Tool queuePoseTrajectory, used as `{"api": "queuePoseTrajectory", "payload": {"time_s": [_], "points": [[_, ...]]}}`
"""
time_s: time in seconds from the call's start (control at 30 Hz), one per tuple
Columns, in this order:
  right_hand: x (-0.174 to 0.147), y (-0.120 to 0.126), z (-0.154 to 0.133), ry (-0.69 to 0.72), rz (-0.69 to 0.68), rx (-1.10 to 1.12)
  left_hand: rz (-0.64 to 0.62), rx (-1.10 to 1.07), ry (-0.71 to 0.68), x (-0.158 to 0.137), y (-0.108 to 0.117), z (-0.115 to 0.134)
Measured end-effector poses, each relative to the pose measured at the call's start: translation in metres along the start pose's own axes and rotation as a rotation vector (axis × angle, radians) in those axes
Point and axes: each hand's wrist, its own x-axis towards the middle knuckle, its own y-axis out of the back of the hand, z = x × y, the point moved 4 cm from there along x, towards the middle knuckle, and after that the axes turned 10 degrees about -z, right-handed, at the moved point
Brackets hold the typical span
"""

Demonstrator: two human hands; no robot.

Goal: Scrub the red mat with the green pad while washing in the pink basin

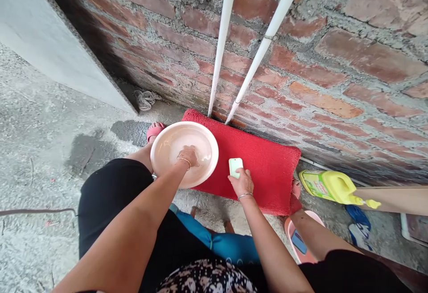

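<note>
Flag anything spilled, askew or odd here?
Yes: dark, wet-looking patches on the rough grey concrete floor, left of the round pale-pink plastic basin in the picture. They contrast with the paler concrete around them, suggesting a spill, though its source isn't visible.

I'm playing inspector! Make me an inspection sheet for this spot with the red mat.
Surface: red mat by the wall, basin over its left end.
Job's things: pale basin with cloudy water; pale green phone-shaped thing.
Clutter: yellow jug; pink tub with blue rectangular thing inside.
Hands: left hand in the basin, grasp unclear; right hand holding the green thing.
Cables: dark cord-like line on the floor, left.
Surroundings: brick wall, two white pipes, floor with wet patches.
</note>
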Motion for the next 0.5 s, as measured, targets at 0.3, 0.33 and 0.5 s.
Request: {"api": "queuePoseTrajectory", "payload": {"time_s": [0.3, 0.33, 0.5], "points": [[0.009, -0.022, -0.053, 0.165, -0.051, 0.080, 0.000, 0.029, -0.016, -0.007, 0.005, 0.003], [0.012, -0.023, -0.052, 0.174, -0.052, 0.074, -0.004, 0.028, -0.019, -0.007, 0.005, 0.003], [0.018, -0.007, 0.009, 0.093, 0.044, 0.110, -0.010, -0.003, -0.018, -0.006, 0.005, 0.003]]}}
